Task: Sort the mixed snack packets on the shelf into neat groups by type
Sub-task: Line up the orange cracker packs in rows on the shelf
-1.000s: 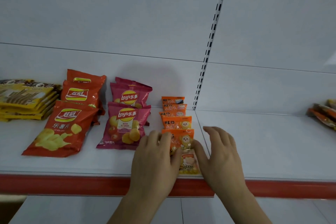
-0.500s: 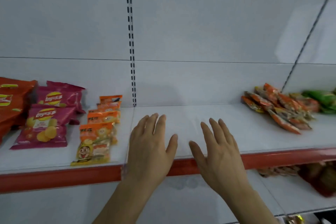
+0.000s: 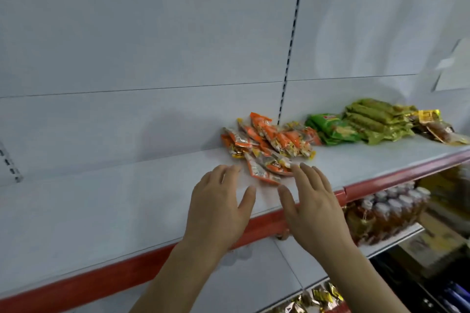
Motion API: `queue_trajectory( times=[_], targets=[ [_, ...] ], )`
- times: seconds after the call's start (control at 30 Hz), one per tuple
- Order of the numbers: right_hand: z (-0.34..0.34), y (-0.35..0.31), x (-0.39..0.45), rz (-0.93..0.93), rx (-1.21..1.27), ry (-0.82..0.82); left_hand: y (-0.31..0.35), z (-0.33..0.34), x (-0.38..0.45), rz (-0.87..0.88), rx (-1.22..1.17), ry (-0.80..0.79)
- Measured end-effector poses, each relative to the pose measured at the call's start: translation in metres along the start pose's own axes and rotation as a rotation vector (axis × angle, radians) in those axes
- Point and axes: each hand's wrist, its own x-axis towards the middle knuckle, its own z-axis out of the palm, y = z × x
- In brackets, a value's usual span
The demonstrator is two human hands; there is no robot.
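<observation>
A loose heap of orange and clear snack packets [image 3: 269, 143] lies on the white shelf [image 3: 101, 201] near the back wall. Green packets [image 3: 333, 129] lie to its right, then olive-gold packets [image 3: 373, 119] and brown-yellow ones [image 3: 440, 127]. My left hand [image 3: 221, 206] hovers over the shelf with fingers spread, its fingertips just left of the nearest orange packet. My right hand [image 3: 315, 203] is spread too, its fingertips at the front edge of the heap. Neither hand holds anything.
A red strip [image 3: 396, 178] runs along the shelf's front edge. A slotted upright [image 3: 292, 40] splits the back wall. Below on the right, a lower shelf carries bottles [image 3: 391, 211]; small yellow packets [image 3: 323, 297] show at the bottom.
The view has swung right: the chip bags and small orange packets on the left are out of sight. Both hands have travelled right, from that row to the loose orange heap.
</observation>
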Motion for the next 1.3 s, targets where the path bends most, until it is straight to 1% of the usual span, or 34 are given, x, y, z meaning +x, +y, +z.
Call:
queue_trajectory(
  times=[0.1,0.17,0.3,0.37,0.43,0.5,0.57,0.63,0.73,0.8,0.83,0.9,0.97,1.0,1.03,1.1,1.17,1.2,1.23,1.27,1.3],
  targets=[
    [0.007,0.024,0.029,0.012,-0.03,-0.04,0.006,0.034,0.032,0.05,-0.024,0.088],
    [0.01,0.038,0.05,-0.006,-0.04,-0.097,0.01,0.052,0.056,0.074,-0.027,0.119],
    [0.017,0.058,0.088,-0.053,-0.037,-0.274,0.02,0.079,0.091,0.112,0.015,0.104],
    [0.024,0.07,0.099,-0.086,-0.015,-0.288,0.021,0.087,0.101,0.103,0.033,0.077],
    [0.033,0.081,0.104,-0.145,0.012,-0.237,0.021,0.093,0.104,0.086,0.065,0.02],
    [0.041,0.091,0.107,-0.21,0.03,-0.103,0.019,0.096,0.106,0.073,0.09,-0.03],
    [0.042,0.097,0.11,-0.244,0.08,0.034,0.018,0.098,0.108,0.063,0.088,-0.033],
    [0.04,0.101,0.114,-0.246,0.161,0.138,0.022,0.101,0.11,0.051,0.086,0.02],
    [0.034,0.106,0.116,-0.286,0.267,0.275,0.04,0.099,0.111,-0.003,0.055,0.165],
    [0.031,0.107,0.115,-0.32,0.332,0.3,0.055,0.096,0.111,-0.057,0.051,0.237],
    [0.029,0.107,0.114,-0.307,0.371,0.287,0.061,0.094,0.11,-0.094,0.057,0.255],
    [0.024,0.109,0.113,-0.18,0.52,0.218,0.073,0.087,0.106,-0.228,0.059,0.27],
    [0.021,0.113,0.113,-0.021,0.718,0.102,0.084,0.081,0.1,-0.397,-0.032,0.273],
    [0.019,0.114,0.114,0.026,0.795,0.039,0.089,0.078,0.096,-0.457,-0.11,0.269],
    [0.017,0.115,0.115,0.039,0.852,-0.012,0.093,0.076,0.093,-0.485,-0.187,0.276],
    [0.011,0.115,0.118,-0.006,0.9,-0.07,0.096,0.071,0.089,-0.47,-0.29,0.285],
    [0.006,0.112,0.123,-0.074,0.876,-0.07,0.097,0.063,0.086,-0.474,-0.416,0.203],
    [0.005,0.111,0.125,-0.079,0.868,-0.067,0.098,0.06,0.085,-0.498,-0.536,0.169],
    [0.003,0.109,0.127,-0.063,0.873,-0.069,0.1,0.059,0.084,-0.535,-0.704,0.172],
    [0.001,0.106,0.127,-0.03,0.904,-0.082,0.103,0.058,0.082,-0.578,-0.865,0.198],
    [-0.001,0.102,0.125,0.013,0.966,-0.113,0.106,0.058,0.079,-0.597,-0.978,0.231]
  ],
)
